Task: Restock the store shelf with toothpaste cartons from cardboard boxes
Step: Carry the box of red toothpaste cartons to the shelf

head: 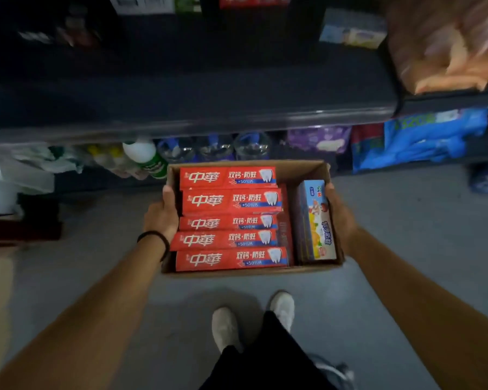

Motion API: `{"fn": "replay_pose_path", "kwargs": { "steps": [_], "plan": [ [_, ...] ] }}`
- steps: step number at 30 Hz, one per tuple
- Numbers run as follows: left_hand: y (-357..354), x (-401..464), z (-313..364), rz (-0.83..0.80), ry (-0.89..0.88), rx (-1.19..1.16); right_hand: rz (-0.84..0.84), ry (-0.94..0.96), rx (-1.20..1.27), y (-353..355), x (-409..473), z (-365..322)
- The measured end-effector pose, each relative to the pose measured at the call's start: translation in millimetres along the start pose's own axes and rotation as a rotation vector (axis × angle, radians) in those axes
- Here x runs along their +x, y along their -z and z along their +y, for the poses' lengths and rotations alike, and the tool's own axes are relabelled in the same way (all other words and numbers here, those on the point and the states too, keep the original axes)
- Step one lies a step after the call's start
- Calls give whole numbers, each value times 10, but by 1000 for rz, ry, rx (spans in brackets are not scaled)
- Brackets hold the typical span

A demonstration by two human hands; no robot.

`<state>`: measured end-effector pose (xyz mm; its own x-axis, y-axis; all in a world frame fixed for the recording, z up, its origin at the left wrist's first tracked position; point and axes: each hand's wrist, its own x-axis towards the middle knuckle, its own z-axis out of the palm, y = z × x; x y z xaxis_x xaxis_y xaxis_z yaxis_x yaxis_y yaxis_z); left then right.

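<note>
Head view: cardboard box point(248, 164) between both hands' gripping fingers point(168, 192).

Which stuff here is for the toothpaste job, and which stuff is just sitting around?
For the job:
- open brown cardboard box
- five red toothpaste cartons lying flat in it
- blue-and-yellow carton along its right side
- left hand and right hand gripping the box's sides
- dark store shelf

Just sitting around:
- white-capped green bottle
- blue plastic packs
- purple packs
</note>
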<state>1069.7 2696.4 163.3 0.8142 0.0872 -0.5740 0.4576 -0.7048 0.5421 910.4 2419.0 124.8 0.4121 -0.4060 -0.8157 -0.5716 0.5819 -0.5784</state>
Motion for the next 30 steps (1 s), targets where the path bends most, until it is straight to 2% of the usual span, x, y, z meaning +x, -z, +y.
{"fn": "replay_pose_path", "kwargs": {
  "steps": [8, 16, 23, 30],
  "plan": [
    [-1125, 1236, -1015, 6, -47, -12, 73, 22, -120, -109, 1480, 1095],
    [-2297, 2194, -1864, -9, -84, 2, 102, 43, -192, 10, 2845, 1905],
    [-2861, 2603, -2067, 37, -117, 9, 63, 87, -216, 90, 3606, 2072],
    [-3038, 2783, -2184, 76, -87, -31, 3, 95, -214, 71, 3951, 2150]
  ]
}}
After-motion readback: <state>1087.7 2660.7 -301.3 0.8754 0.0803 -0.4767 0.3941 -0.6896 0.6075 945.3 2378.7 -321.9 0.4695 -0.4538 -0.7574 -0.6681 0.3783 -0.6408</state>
